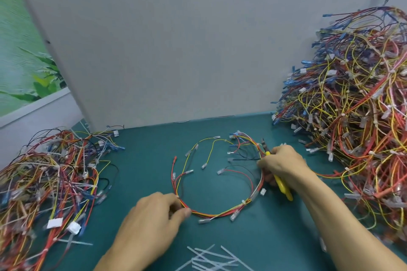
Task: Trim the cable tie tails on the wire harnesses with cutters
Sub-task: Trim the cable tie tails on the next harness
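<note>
My left hand (pixel 154 215) pinches the wire harness (pixel 220 212), which lies looped on the teal table (pixel 141 171). My right hand (pixel 284 165) grips yellow-handled cutters (pixel 283 187) at the loop's right side. The cutter tip is blurred, and my palm partly hides the handles.

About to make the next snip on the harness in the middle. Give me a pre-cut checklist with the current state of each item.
1. The right hand grips the cutters: ok.
2. The left hand pinches the harness at its lower-left bend: ok.
3. Cutter tip placed on a tie tail: cannot tell; the tip lies among the upper-right wires and no tail shows there.
4. Wires clear of the blades: cannot tell.
5. The cut tails lie at the near edge, apart from the harness: ok.
</note>
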Motion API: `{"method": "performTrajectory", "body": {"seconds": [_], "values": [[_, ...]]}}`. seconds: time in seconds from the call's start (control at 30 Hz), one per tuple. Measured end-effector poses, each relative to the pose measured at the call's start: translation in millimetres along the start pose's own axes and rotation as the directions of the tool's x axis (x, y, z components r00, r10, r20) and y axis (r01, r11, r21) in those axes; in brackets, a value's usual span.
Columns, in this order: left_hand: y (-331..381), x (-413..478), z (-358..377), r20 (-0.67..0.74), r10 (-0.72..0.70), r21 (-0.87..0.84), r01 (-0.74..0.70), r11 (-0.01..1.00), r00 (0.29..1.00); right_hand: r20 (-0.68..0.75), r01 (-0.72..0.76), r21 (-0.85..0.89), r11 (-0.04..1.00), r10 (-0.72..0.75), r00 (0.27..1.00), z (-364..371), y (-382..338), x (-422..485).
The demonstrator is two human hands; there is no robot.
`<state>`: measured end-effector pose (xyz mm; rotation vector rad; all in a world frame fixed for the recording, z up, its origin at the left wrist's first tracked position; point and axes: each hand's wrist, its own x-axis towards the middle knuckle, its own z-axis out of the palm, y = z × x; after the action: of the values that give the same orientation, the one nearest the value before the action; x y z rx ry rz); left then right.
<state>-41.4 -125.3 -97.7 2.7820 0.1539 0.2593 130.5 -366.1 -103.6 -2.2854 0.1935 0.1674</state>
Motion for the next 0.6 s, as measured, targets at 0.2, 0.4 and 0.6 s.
{"method": "performTrajectory", "body": {"seconds": [0.2,0.4,0.6], "values": [[9,6,20,0.181,0.11,0.033,-0.118,0.992,0.977,-0.015,0.01,-0.136,0.991,-0.013,1.0,-3,-3,-4],[8,16,24,0.13,0.215,-0.002,-0.217,0.976,0.968,-0.016,0.004,-0.206,0.979,-0.008,1.0,0,-4,-3],[3,23,23,-0.019,0.085,-0.061,-0.086,0.994,0.996,-0.017,0.003,-0.212,0.977,-0.006,1.0,-6,-3,2]]}}
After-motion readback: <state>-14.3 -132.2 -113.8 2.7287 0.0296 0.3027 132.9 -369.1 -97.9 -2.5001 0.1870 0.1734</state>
